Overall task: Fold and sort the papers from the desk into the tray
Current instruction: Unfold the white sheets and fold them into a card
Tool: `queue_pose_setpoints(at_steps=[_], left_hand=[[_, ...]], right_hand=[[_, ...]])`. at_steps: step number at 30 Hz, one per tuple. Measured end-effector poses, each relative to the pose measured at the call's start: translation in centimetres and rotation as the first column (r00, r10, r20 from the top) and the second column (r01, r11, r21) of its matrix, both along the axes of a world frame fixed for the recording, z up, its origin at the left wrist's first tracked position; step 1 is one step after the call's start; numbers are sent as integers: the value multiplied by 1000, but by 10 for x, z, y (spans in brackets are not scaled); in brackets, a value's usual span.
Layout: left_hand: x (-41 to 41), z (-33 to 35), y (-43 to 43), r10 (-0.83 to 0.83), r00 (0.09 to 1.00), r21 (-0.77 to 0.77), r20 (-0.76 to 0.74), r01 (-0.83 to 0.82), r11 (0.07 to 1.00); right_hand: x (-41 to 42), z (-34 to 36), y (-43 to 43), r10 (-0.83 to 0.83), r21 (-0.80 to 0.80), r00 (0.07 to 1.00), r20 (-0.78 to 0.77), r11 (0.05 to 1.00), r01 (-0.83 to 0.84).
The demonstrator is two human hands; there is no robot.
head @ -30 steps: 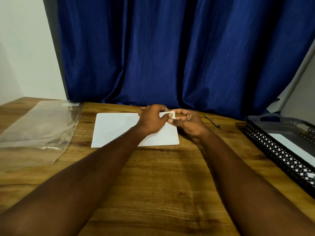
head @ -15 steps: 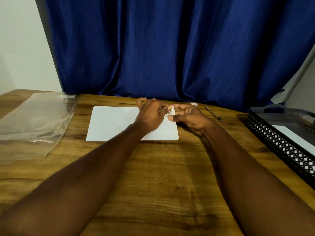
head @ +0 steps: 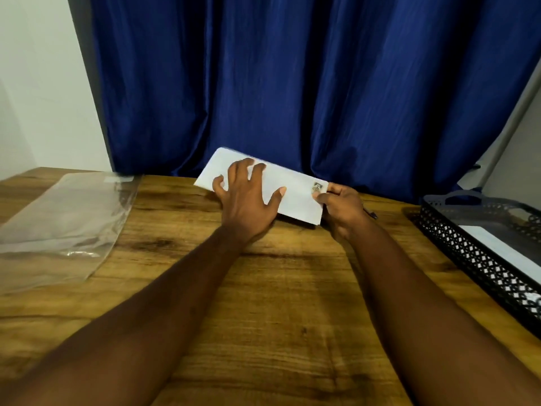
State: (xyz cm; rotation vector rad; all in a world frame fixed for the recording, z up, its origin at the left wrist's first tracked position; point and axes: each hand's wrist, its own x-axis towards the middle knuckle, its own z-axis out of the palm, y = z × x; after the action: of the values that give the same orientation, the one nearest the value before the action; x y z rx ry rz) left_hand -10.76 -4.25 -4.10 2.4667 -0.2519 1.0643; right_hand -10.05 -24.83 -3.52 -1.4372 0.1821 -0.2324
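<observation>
A white envelope-like paper (head: 295,194) with a small stamp at its right corner is lifted off the wooden desk (head: 263,303), tilted with its far left end raised. My right hand (head: 341,205) pinches its right end beside the stamp. My left hand (head: 248,194) lies spread on the paper's front with fingers straight. The black lattice tray (head: 468,247) stands at the right edge of the desk, with a white sheet (head: 503,244) inside it.
A clear plastic sleeve (head: 61,224) lies flat at the left of the desk. A pen (head: 371,213) lies just behind my right hand. A blue curtain (head: 292,83) hangs along the desk's far edge.
The paper lay flat on the desk with both hands working at its top right corner. Now it is raised and turned, my left hand spread across it.
</observation>
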Motion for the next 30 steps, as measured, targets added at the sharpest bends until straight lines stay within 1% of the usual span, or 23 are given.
queue_pose_setpoints(at_steps=[2,3,4,5,6,7,8,9,10,12,14,16,18,20,22,24,25,27,30], left_hand=[[-4,2,0,70,997,-125,-25,-73,989],[-5,2,-2,86,992,-218,-87,-103,971],[-6,2,-3,56,982,-349,-180,-118,930],[-5,2,-4,-55,959,-524,-277,-103,845],[-5,2,-4,-239,920,-721,-310,-64,690],[-5,3,-5,-417,868,-874,-270,-39,484],[-6,4,-5,-530,822,-948,-209,-38,316],[-5,6,-4,-586,793,-973,-166,-35,229],[-3,6,-3,-601,787,-981,-140,-27,194],[1,5,-2,-577,806,-982,-133,-28,186],[4,3,-2,-547,824,-978,-146,-38,204],[6,1,-3,-529,835,-972,-152,-29,234],[6,0,-6,-521,839,-961,-157,-8,278],[4,-1,-9,-545,824,-949,-154,30,313],[2,-3,-13,-571,804,-929,-164,69,364],[0,-5,-16,-586,792,-906,-171,107,409],[-1,-6,-17,-600,784,-902,-162,129,412],[-3,-6,-20,-624,768,-902,-147,154,403],[-3,-4,-26,-615,769,-903,-176,122,412]], right_hand=[[0,4,-2,-67,81,998,-19,994,68],[0,4,-3,-79,126,997,-24,989,82],[0,5,-3,-76,166,997,-27,983,80],[0,6,-3,-56,198,998,-30,978,61],[0,6,-1,-22,219,999,-30,975,29],[-1,6,0,23,228,999,-27,973,-16],[-1,6,2,77,220,997,-22,973,-70],[-2,5,4,136,197,990,-21,972,-129],[-4,5,6,195,165,980,-30,968,-188],[-8,3,6,301,114,950,-79,950,-292],[-10,1,2,375,102,919,-126,926,-364],[-11,3,-2,424,133,896,-132,903,-408],[-11,5,-3,439,117,891,-113,897,-427],[-9,5,0,400,44,911,-98,917,-398],[-7,4,3,328,-57,940,-94,941,-334],[-5,1,6,216,-167,971,-101,959,-231],[-5,1,6,156,-210,983,-97,962,-173],[-5,1,5,67,-247,995,-73,965,-83],[-6,7,2,-13,-225,999,-36,974,4]])
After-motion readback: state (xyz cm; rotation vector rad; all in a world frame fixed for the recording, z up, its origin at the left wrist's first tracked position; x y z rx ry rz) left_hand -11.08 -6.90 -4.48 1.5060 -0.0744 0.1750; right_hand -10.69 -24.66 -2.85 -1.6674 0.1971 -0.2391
